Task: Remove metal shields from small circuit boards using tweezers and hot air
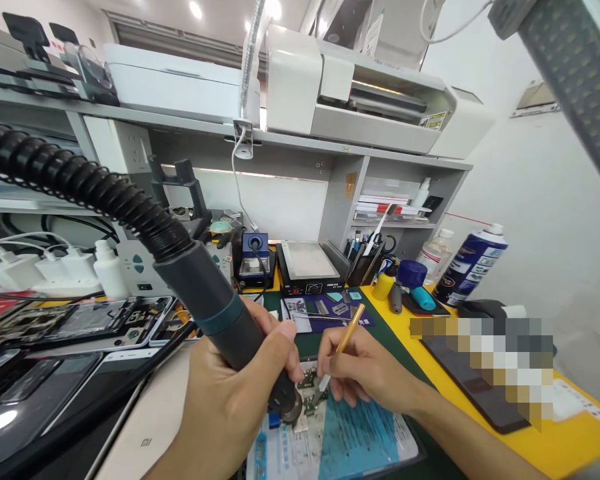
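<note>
My left hand (pixel 230 393) is wrapped around the dark handle of a hot air gun (pixel 210 293). Its round metal nozzle (pixel 294 408) points down at a small green circuit board (pixel 307 402). Between the fingertips of my right hand (pixel 355 367) is a thin craft knife (pixel 351 328) with a gold handle and a silver front end, slanting down to the board. The tip meets or nearly meets the board; I cannot tell which. The board lies on a blue and white work pad (pixel 365 433), partly hidden by the nozzle and my left hand.
A ribbed black hose (pixel 80 180) crosses the upper left. Opened phones (pixel 80 323) and a Mi-marked cover (pixel 150 417) lie on the left. Behind stand a heating plate (pixel 310 260), a soldering station (pixel 255 257) and a pen holder (pixel 367 263). A spray can (pixel 473 263) stands right.
</note>
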`<action>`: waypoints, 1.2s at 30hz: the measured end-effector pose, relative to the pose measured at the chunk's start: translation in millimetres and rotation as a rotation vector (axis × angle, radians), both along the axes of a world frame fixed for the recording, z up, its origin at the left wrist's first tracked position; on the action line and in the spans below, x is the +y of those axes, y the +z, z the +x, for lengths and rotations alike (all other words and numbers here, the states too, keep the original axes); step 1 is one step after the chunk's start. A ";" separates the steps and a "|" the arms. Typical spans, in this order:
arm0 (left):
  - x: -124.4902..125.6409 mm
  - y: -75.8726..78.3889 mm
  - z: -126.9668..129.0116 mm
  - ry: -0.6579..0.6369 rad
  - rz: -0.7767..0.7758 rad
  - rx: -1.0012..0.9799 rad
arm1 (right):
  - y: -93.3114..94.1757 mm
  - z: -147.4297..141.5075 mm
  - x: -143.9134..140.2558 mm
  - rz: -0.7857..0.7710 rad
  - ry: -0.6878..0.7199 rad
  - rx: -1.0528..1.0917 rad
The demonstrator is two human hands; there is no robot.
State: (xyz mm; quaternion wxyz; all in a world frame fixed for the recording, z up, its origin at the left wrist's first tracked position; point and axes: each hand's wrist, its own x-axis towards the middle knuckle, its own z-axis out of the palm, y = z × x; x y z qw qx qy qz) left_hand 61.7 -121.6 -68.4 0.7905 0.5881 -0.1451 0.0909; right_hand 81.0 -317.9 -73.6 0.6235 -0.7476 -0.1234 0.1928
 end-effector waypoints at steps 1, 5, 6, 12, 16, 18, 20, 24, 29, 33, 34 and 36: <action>-0.1 -0.2 0.0 0.001 0.002 -0.001 | -0.1 -0.3 0.2 -0.002 0.004 0.000; -0.9 0.9 -0.1 -0.007 -0.017 0.006 | -0.3 -0.8 1.0 -0.010 0.004 -0.004; -1.0 1.3 -0.1 -0.009 -0.020 0.007 | -0.1 -1.0 1.3 -0.012 0.001 -0.004; -0.4 1.2 -0.6 -0.004 -0.013 0.007 | 0.8 -1.7 1.9 -0.029 -0.005 0.001; -0.1 0.8 -0.3 -0.010 -0.006 0.009 | 0.9 -1.6 1.9 -0.026 -0.009 0.001; -0.2 1.0 0.0 -0.010 -0.006 0.005 | 1.5 -1.9 2.0 -0.025 -0.004 0.000; -0.3 1.8 -0.4 -0.010 -0.002 0.004 | 2.2 -2.3 2.1 -0.023 -0.001 0.001; -0.8 4.3 -3.1 -0.020 -0.003 0.041 | 2.6 -2.3 2.0 -0.018 0.012 -0.003; -1.3 5.7 -4.4 -0.038 -0.025 0.060 | 1.6 -1.6 1.8 -0.012 0.019 -0.011; -1.5 5.7 -3.2 -0.035 -0.034 0.041 | 0.9 -2.2 1.4 -0.006 0.022 -0.012; -1.7 5.7 -3.0 -0.035 -0.034 0.042 | 0.7 -2.3 1.2 -0.004 0.023 -0.014; -1.8 5.6 -2.8 -0.036 -0.034 0.042 | 0.2 -2.3 0.6 -0.003 0.023 -0.019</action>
